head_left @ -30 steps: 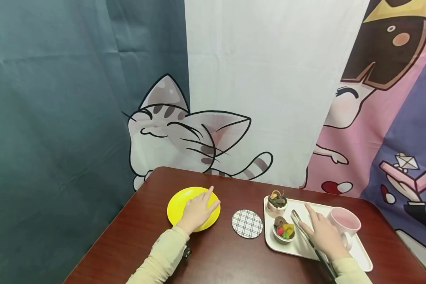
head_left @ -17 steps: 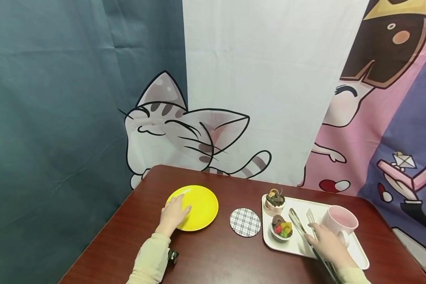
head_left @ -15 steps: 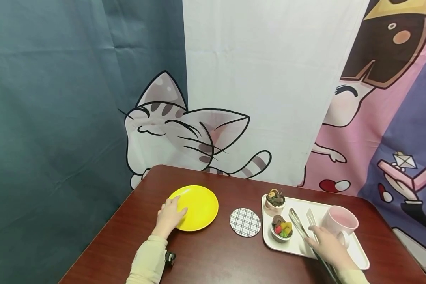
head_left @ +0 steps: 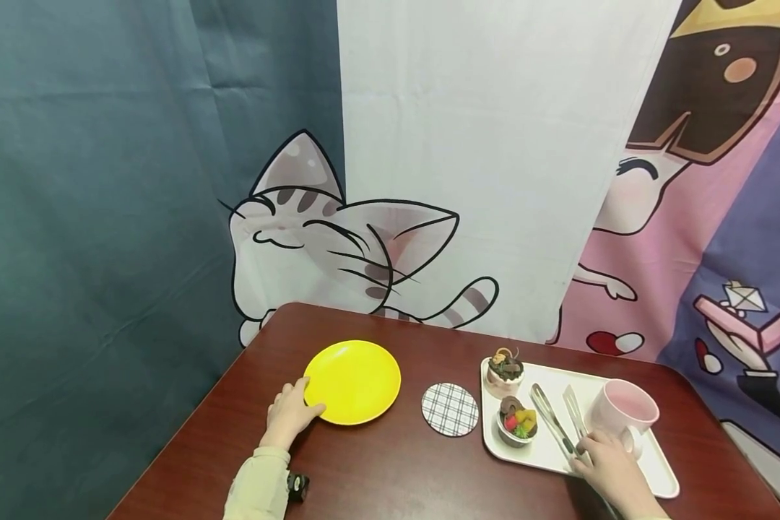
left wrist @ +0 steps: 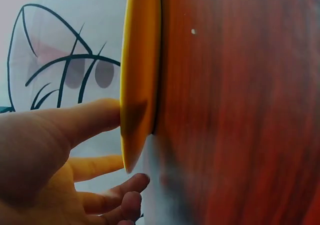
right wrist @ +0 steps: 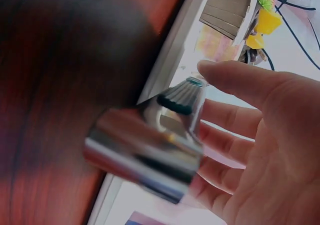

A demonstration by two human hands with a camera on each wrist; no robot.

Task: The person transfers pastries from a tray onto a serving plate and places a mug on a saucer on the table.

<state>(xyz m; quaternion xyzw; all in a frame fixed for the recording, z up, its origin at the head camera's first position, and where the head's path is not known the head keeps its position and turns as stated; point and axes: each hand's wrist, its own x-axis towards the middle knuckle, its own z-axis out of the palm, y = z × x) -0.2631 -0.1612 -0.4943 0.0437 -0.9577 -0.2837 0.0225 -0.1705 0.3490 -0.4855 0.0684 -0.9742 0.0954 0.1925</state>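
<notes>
Plate (head_left: 354, 383), round, yellow, bare, unlifted, left hand (head_left: 286, 414) wide-fingered at rim; dark-handled metal tongs (head_left: 552, 419) amid right hand (head_left: 609, 462), grip unclear; two small decorated desserts (head_left: 517, 426) untouched.

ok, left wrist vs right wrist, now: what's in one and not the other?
Left wrist only: the yellow plate, seen edge-on, with the left hand at its rim.

Right wrist only: the right hand beside the metal tongs, part of the white tray, and a fruit-topped dessert cup.

Both: reddish-brown table and part of the printed backdrop.
</notes>
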